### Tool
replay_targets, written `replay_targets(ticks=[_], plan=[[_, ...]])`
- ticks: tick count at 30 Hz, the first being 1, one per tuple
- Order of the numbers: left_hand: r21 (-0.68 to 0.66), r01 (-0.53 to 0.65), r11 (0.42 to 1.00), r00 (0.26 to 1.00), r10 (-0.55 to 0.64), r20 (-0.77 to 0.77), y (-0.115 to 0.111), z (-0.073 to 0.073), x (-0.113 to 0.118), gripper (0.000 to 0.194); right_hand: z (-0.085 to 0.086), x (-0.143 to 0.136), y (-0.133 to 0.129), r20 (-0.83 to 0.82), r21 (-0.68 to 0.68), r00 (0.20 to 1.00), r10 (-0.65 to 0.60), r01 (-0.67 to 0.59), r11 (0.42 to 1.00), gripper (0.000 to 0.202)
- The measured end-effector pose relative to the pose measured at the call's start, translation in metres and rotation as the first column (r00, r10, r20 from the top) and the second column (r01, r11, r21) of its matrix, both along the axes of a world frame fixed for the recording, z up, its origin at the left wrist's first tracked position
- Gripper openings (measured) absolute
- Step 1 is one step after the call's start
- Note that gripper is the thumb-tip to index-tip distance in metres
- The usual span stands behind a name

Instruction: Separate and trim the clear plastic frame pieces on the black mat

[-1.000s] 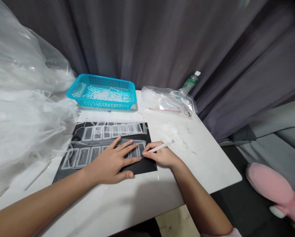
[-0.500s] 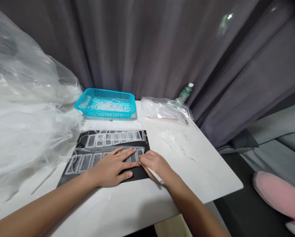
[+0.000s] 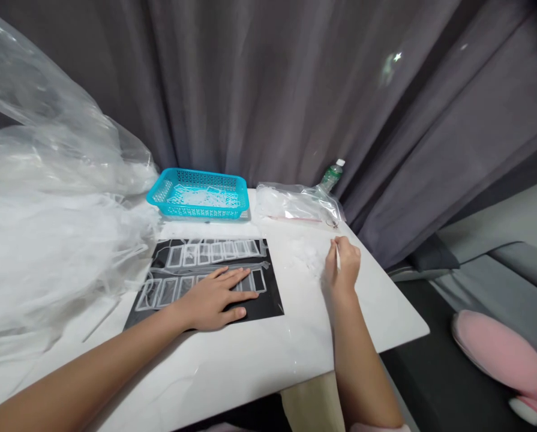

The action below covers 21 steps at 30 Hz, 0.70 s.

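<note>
On the white table lies a black mat (image 3: 250, 315) with sheer white strips on it, each patterned with a row of white-edged rectangles. My left hand (image 3: 214, 298) rests flat on the lower strip (image 3: 169, 292), fingers spread. Just right of its fingertips, the end rectangle (image 3: 260, 280) shows plain black inside. The upper strip (image 3: 205, 254) lies untouched behind. My right hand (image 3: 345, 264) is closed above the table's right side, with a thin pale thing between its fingers that I cannot make out. Beside it is a loose heap of white scraps (image 3: 311, 255).
A blue perforated basket (image 3: 196, 211) with white pieces inside stands at the back. To its right are a clear plastic bag (image 3: 290, 204) and a green-labelled bottle (image 3: 332, 175). A large heap of white sheer material (image 3: 61, 258) fills the left. Grey curtains (image 3: 268, 90) hang behind.
My right hand has left the right end of the lower strip and moved right and away from me, to the white scraps. My left hand stays pressed on the strip. The view has shifted slightly.
</note>
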<state>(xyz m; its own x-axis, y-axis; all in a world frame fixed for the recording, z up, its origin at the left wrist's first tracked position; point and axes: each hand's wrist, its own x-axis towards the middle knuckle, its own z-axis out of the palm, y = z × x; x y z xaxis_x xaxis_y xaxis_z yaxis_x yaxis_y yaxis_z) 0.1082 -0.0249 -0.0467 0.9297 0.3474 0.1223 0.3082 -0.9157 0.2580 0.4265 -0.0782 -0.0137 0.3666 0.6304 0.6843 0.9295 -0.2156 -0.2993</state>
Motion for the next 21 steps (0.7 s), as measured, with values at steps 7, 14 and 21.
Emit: replay_targets(ticks=[7,14,21], plan=[[0.088,0.064,0.994,0.997,-0.067,0.028,0.0,0.008,-0.016,0.053,0.023,-0.064,0.019,-0.361,-0.327,0.813,0.457,-0.569,0.755,0.015],[0.003,0.068,0.998,0.998,-0.068,0.0,0.011,0.003,-0.027,0.045,-0.017,-0.116,0.035,-0.913,-0.11,0.215,0.346,-0.948,0.297,0.025],[-0.002,0.032,0.999,0.999,-0.032,-0.007,0.01,-0.001,-0.024,0.044,-0.026,-0.09,0.034,-0.918,0.068,0.093,0.386,-0.921,0.383,0.028]])
